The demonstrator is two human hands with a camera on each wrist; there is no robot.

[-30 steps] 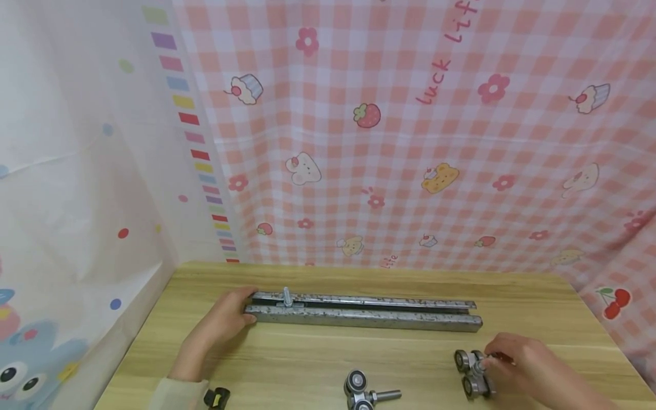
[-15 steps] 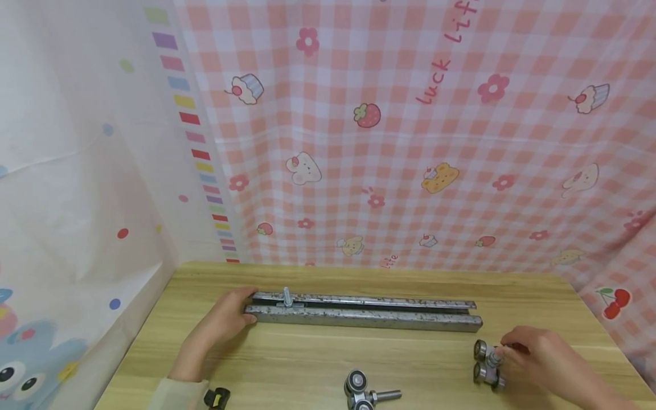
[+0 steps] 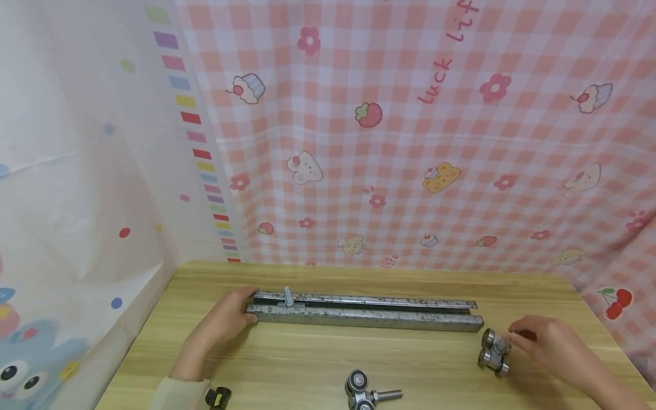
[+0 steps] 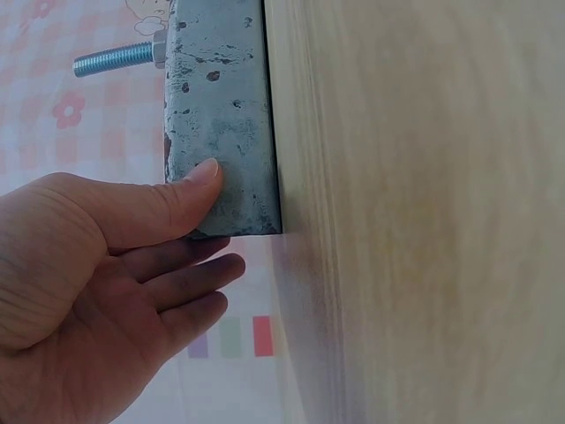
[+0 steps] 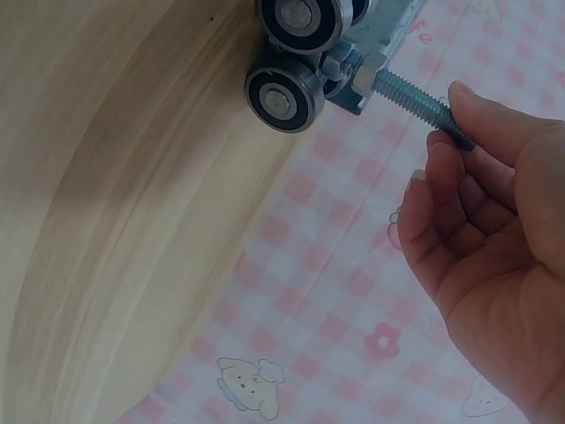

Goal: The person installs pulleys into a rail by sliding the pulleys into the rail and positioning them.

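Observation:
A worn grey metal track with a slot along its top lies across the table. My left hand grips its left end, thumb on the near side wall. Near that end a bolt stands up out of the slot; its threaded shank shows in the left wrist view. My right hand pinches the threaded bolt of a roller trolley between thumb and fingers, just off the track's right end. Black-faced bearing wheels sit at the trolley's other end.
A second roller trolley lies on the wooden table near the front edge, its bolt pointing right. A black strap piece shows by the left sleeve. Checked cloth hangs behind the table.
My right hand has moved the roller trolley right and away from me, up toward the track's right end. The left hand and the track have stayed put.

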